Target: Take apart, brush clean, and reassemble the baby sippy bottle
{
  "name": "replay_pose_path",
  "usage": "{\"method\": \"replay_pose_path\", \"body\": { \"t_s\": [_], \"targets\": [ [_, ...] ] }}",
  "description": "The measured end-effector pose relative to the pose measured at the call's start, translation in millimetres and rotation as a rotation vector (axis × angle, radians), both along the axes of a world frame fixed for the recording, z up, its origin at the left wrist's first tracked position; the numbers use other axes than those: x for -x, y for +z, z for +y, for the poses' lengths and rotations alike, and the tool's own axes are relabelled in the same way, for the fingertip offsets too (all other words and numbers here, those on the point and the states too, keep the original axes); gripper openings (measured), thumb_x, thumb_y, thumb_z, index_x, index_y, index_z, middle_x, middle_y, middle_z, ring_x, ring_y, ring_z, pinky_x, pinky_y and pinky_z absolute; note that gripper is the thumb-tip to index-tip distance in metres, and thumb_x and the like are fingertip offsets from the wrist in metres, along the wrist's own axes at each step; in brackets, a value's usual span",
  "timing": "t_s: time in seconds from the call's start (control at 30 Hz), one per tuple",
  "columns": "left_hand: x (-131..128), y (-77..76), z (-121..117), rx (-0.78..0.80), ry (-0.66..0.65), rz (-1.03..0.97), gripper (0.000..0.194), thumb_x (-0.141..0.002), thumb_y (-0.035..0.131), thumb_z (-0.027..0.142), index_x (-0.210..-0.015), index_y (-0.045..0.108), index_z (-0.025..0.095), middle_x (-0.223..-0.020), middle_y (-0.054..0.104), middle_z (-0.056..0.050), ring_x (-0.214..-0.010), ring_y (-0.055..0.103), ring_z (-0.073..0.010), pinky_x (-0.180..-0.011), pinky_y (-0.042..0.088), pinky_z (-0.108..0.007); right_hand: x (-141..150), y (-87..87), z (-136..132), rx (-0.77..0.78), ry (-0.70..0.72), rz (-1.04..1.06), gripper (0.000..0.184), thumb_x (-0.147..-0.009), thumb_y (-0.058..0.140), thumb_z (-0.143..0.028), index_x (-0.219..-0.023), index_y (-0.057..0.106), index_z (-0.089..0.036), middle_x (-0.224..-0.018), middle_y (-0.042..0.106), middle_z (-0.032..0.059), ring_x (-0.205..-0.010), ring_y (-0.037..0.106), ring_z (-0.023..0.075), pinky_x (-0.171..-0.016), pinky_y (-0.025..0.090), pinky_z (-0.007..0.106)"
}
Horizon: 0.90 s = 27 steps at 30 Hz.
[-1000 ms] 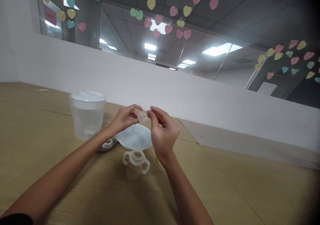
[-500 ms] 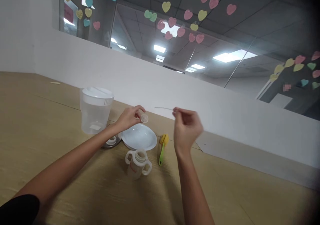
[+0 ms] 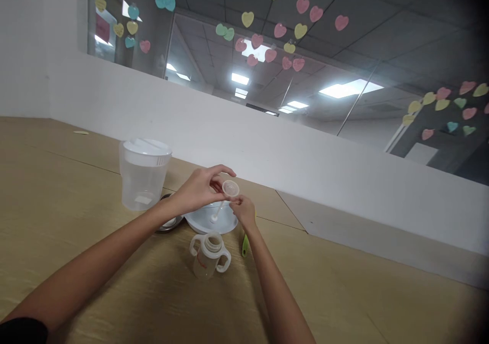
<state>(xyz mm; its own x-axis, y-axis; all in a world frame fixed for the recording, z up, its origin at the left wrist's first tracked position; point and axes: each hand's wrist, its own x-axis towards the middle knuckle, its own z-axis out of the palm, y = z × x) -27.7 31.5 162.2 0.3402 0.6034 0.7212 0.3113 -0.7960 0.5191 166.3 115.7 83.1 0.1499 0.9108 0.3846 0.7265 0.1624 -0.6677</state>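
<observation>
My left hand (image 3: 204, 185) pinches a small clear disc-shaped part (image 3: 231, 188) with a raised rim, tilted so its round face shows. A pale straw with a white weighted end (image 3: 214, 218) hangs below the fingers, in front of the white bowl (image 3: 194, 224); whether it joins the disc is hidden. Just under the disc, my right hand (image 3: 244, 211) has its fingertips pressed together, close against the part; what they grip is too small to make out. Nearer me, a clear two-handled baby bottle (image 3: 208, 256) stands upright on the table with its mouth uncovered.
At the left stands a tall clear pitcher (image 3: 143, 181) with a white lid. A dark round dish (image 3: 168, 227) is partly behind my left forearm. The green handle (image 3: 245, 246) of a yellow-headed brush shows beside my right wrist. A white wall (image 3: 229, 145) rises behind the table.
My right hand first drew a thin rod away from the disc to the right, then returned to just below it. The weighted straw now shows, and the brush's yellow head is covered again.
</observation>
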Motion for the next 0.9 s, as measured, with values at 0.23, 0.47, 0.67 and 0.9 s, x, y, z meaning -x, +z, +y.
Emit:
{"method": "replay_pose_path", "body": {
  "t_s": [0.23,0.47,0.67,0.9],
  "targets": [
    [-3.5,-32.9,36.8,-0.291,0.261,0.706,0.043,-0.081,0.045,0.008,-0.120,0.052,0.023,-0.081,0.065,-0.005,-0.077,0.061,-0.0192,-0.065,0.043,-0.025,-5.1,5.0,-2.2,0.044,-0.021,-0.093,0.017,-0.067,0.055,-0.012,-0.078,0.067,-0.016,-0.074,0.069,0.0020,-0.069,0.062,0.0127,-0.060,0.042,0.019],
    [-6.9,-82.2,71.9,-0.244,0.173,0.897,0.045,-0.075,0.048,0.003,-0.115,0.057,0.023,-0.081,0.068,-0.007,-0.080,0.063,-0.0215,-0.069,0.044,-0.027,-7.7,7.2,-1.3,0.069,-0.025,-0.116,0.019,-0.067,0.055,-0.012,-0.080,0.068,-0.016,-0.074,0.070,0.0015,-0.070,0.063,0.0122,-0.059,0.042,0.018],
    [-13.5,-92.4,74.5,0.059,0.031,0.619,0.049,-0.072,0.054,0.009,-0.119,0.056,0.022,-0.085,0.071,-0.004,-0.080,0.064,-0.0192,-0.073,0.046,-0.028,-5.7,3.9,-1.9,0.098,-0.005,-0.165,0.016,-0.066,0.057,-0.012,-0.075,0.069,-0.017,-0.071,0.070,0.0015,-0.067,0.063,0.0126,-0.058,0.041,0.019],
    [-15.1,-90.9,84.6,0.543,-0.237,-0.054,0.061,-0.066,0.067,0.019,-0.123,0.048,0.012,-0.087,0.072,-0.008,-0.082,0.066,-0.0181,-0.076,0.050,-0.031,-1.2,1.0,-5.3,0.082,0.023,-0.204,0.010,-0.066,0.060,-0.011,-0.068,0.068,-0.016,-0.071,0.069,0.0050,-0.070,0.063,0.0158,-0.064,0.042,0.022]
  ]
}}
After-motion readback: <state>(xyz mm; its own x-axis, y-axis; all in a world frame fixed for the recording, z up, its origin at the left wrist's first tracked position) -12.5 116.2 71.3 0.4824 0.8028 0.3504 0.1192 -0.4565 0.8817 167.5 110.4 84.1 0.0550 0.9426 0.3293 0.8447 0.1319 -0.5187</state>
